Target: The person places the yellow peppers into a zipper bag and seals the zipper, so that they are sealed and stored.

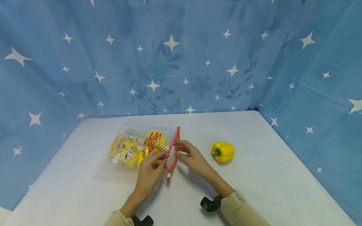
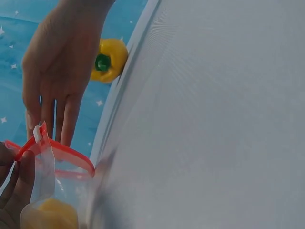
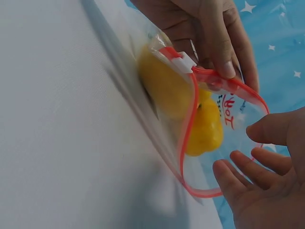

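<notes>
A clear printed zip bag [image 1: 118, 146] lies on its side with yellow bell peppers [image 3: 205, 126] inside. Its red zip edge [image 3: 188, 124] is parted into a loop, and the white slider [image 3: 182, 62] sits at the near end. My left hand [image 1: 150, 172] pinches the upper side of that edge between thumb and fingers. At the mouth is my right hand [image 1: 194, 159]; the right wrist view shows its fingers [image 3: 259, 169] spread and loosely bent beside the loop, holding nothing. Another yellow bell pepper [image 1: 223, 151] with a green stem rests to the right of the right hand.
A white table [image 1: 254, 194] carries everything. Blue curtains [image 1: 169, 62] with white stars stand behind it and along both sides. Dark wrist devices [image 1: 211, 204] are strapped at both sleeves.
</notes>
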Demonstrator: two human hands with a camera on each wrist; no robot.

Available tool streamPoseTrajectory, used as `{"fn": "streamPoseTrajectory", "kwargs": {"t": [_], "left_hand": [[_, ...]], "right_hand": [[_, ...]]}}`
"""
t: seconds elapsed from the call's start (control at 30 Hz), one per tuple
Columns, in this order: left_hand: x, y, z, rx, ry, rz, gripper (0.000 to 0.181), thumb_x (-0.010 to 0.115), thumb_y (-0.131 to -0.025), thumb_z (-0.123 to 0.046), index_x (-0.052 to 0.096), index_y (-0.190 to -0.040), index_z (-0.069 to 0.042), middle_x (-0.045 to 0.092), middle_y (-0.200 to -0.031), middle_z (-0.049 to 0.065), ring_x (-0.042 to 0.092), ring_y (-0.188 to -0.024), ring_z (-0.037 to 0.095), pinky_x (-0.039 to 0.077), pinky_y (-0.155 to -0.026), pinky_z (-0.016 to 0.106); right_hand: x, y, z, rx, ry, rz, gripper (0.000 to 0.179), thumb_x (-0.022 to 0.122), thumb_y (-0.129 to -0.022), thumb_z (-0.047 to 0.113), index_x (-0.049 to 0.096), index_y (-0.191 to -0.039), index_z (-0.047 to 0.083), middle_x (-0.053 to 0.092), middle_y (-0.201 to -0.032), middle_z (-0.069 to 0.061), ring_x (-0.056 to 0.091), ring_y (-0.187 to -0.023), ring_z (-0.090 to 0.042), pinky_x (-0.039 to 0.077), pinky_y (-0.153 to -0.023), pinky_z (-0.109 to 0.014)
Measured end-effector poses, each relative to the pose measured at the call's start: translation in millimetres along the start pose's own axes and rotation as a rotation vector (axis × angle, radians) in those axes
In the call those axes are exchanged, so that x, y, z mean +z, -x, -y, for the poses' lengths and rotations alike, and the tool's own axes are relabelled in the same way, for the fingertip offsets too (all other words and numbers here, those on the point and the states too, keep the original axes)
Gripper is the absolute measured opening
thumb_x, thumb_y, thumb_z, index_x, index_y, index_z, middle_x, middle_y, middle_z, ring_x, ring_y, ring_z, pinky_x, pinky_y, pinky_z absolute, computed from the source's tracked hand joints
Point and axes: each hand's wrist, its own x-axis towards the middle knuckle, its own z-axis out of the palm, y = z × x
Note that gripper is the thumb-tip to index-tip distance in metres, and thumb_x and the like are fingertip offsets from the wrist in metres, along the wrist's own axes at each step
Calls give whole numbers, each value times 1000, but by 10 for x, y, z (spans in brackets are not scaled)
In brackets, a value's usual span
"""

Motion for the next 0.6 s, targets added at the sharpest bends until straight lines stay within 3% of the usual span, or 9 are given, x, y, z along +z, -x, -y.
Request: {"fn": "streamPoseTrajectory", "kwargs": {"t": [0.3, 0.5, 0.6], "left_hand": [[39, -15, 2, -36, 29, 15, 36, 71, -92, 9, 76, -123, -10, 70, -104, 6, 73, -95, 21, 65, -74, 25], [18, 20, -4, -32, 43, -7, 40, 71, -91, 12, 76, -121, -13, 71, -104, 7, 72, -98, 29, 65, -73, 25], [0, 13, -13, -37, 36, -9, 40, 71, -91, 12, 76, -121, -14, 71, -104, 9, 72, -98, 28, 65, -74, 25]], "right_hand": [[-200, 226, 40, 20, 28, -86, 46, 62, -104, 13, 52, -150, 16, 57, -153, -8, 57, -140, -30, 46, -119, -52], [-431, 351, 83, -122, 43, -147, 42, 62, -105, 16, 56, -146, 12, 59, -150, -11, 56, -141, -32, 53, -112, -34], [-605, 391, 103, -188, 39, -205, 40, 63, -105, 15, 58, -144, 9, 59, -149, -11, 59, -138, -26, 54, -106, -22]]}}
